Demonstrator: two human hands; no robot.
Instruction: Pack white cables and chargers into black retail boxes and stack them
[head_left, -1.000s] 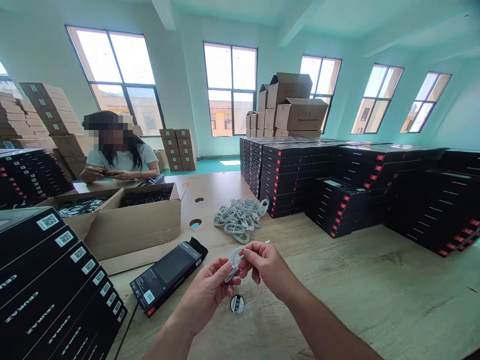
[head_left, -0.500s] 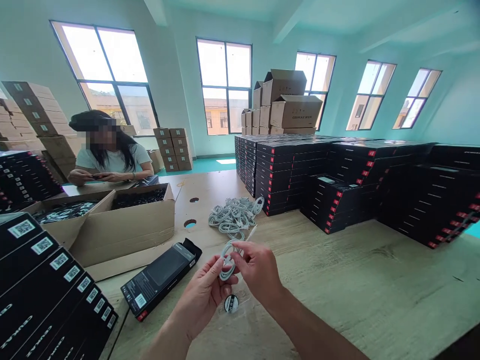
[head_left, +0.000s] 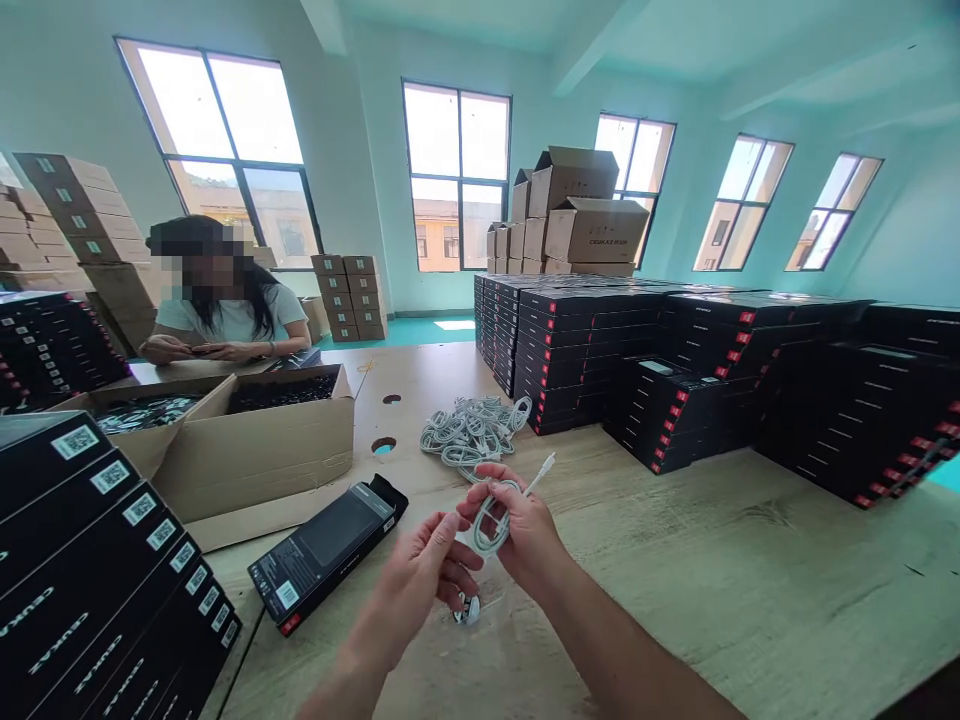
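Observation:
A coiled white cable (head_left: pixel 487 535) is gripped in my right hand (head_left: pixel 529 535), its plug end sticking out to the upper right. My left hand (head_left: pixel 427 570) is just left of the coil, fingers apart, and seems to hold nothing; whether a fingertip touches the cable is unclear. Below the left fingers lies a small round black-and-white item (head_left: pixel 468 608), partly covered by them. Behind my hands a pile of similar coiled white cables (head_left: pixel 476 430) rests on the table. To the left is a black product box (head_left: pixel 330 555) with its end flap raised.
Stacks of black boxes (head_left: pixel 97 590) stand at the near left, with more black boxes (head_left: pixel 592 350) at the back right. An open carton (head_left: pixel 281 440) holds many dark items. Across the wooden table (head_left: pixel 675 590) a person (head_left: pixel 225 300) sits, handling something small.
The coiled cable has passed from my left hand into my right, which has turned with it. My left fingers have come off the coil and spread.

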